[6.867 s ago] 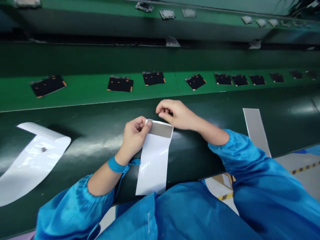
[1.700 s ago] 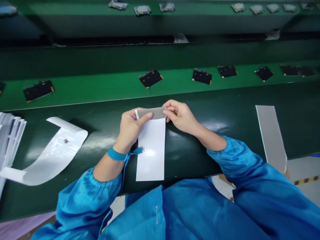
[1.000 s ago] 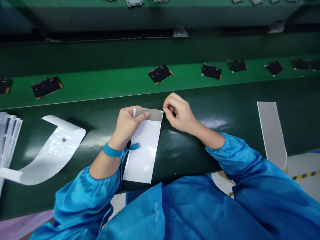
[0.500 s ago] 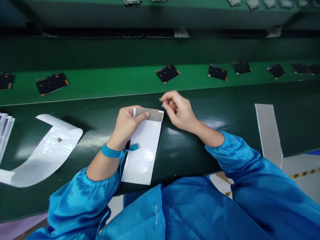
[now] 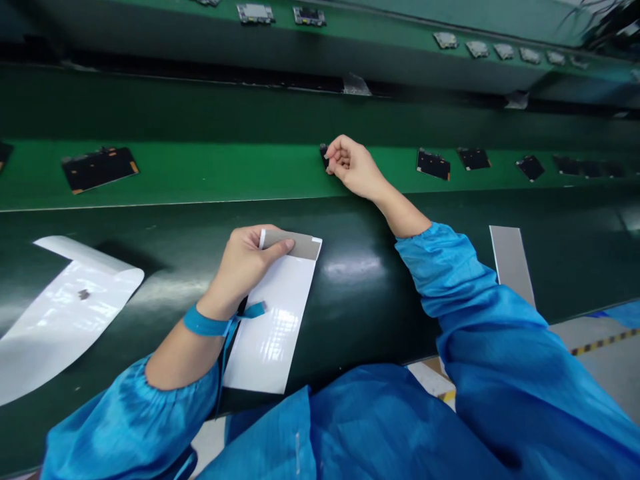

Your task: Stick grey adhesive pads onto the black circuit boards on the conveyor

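Observation:
My left hand (image 5: 240, 267) pinches the top corner of a long white strip (image 5: 273, 327) that lies on the dark green bench (image 5: 360, 287). Its thumb rests on the strip's grey end (image 5: 295, 245). My right hand (image 5: 353, 167) is stretched out over the bright green belt (image 5: 225, 170). Its fingers are curled together at a black board (image 5: 324, 155), most of which the hand hides. Whether something tiny sits between the fingertips I cannot make out.
Several more black boards lie along the belt, one at the left (image 5: 100, 168) and others to the right (image 5: 433, 164). A curled white strip (image 5: 60, 320) lies at the left and a grey strip (image 5: 511, 263) at the right. Small grey parts (image 5: 255, 12) ride an upper belt.
My right hand has left the strip's grey end and reached forward onto the green belt, to a black board. My left hand keeps its hold; the boards have drifted along the belt.

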`<state>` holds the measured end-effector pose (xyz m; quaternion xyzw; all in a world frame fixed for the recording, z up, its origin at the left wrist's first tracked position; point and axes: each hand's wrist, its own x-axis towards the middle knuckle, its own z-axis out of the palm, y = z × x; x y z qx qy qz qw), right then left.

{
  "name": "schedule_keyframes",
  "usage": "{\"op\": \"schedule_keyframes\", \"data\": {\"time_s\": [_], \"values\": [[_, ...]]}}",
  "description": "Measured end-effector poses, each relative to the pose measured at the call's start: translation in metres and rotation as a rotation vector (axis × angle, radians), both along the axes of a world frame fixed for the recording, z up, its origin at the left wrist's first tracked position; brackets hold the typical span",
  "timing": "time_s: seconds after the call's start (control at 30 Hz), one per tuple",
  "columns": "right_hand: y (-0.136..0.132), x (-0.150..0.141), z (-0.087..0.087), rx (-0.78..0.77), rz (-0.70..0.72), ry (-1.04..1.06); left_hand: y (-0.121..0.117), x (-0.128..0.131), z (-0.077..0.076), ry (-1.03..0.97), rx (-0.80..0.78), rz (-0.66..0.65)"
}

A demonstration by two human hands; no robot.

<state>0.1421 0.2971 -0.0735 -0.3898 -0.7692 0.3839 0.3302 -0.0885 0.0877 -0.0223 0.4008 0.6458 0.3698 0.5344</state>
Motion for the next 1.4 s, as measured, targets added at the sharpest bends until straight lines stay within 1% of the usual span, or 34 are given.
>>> {"op": "schedule_keyframes", "data": {"time_s": [0.07,0.17,0.27,0.33,0.5,0.67,0.87,1.0,1.07,1.17,1.23,1.3,1.33,1.4], "values": [[0.007,0.004,-0.005,-0.004,-0.023,0.025,0.000,0.000,-0.001,0.001,-0.004,-0.009],[0.018,0.014,-0.009,-0.005,-0.021,-0.012,0.000,0.000,0.000,0.010,-0.006,-0.022],[0.025,0.019,-0.010,-0.003,-0.005,-0.077,0.000,0.000,0.000,0.014,-0.012,-0.023],[0.027,0.020,-0.009,0.005,-0.020,-0.129,0.000,0.000,0.000,0.008,-0.012,-0.023],[0.025,0.024,0.000,0.012,-0.086,-0.243,0.000,0.000,-0.001,0.000,-0.004,-0.019],[0.023,0.032,0.005,0.038,-0.090,-0.296,0.000,0.001,0.002,0.003,-0.006,-0.022],[0.024,0.043,0.005,0.113,-0.096,-0.373,0.001,0.000,0.000,-0.005,-0.006,-0.022],[0.022,0.046,0.000,0.186,-0.109,-0.445,0.000,0.000,-0.001,0.004,-0.007,-0.025],[0.022,0.048,-0.003,0.204,-0.145,-0.512,0.000,-0.001,-0.001,0.011,-0.004,-0.023],[0.026,0.057,-0.004,0.225,-0.264,-0.620,0.001,-0.001,0.000,0.022,-0.008,-0.024],[0.028,0.063,0.003,0.266,-0.345,-0.628,0.003,-0.002,0.002,0.012,-0.023,-0.021],[0.024,0.060,0.019,0.309,-0.370,-0.587,0.003,-0.003,0.005,-0.016,-0.037,-0.015],[0.020,0.053,0.029,0.313,-0.354,-0.568,0.002,-0.003,0.007,-0.032,-0.042,-0.020],[0.007,0.027,0.051,0.258,-0.281,-0.556,-0.004,-0.005,0.011,-0.047,-0.029,-0.034]]}}
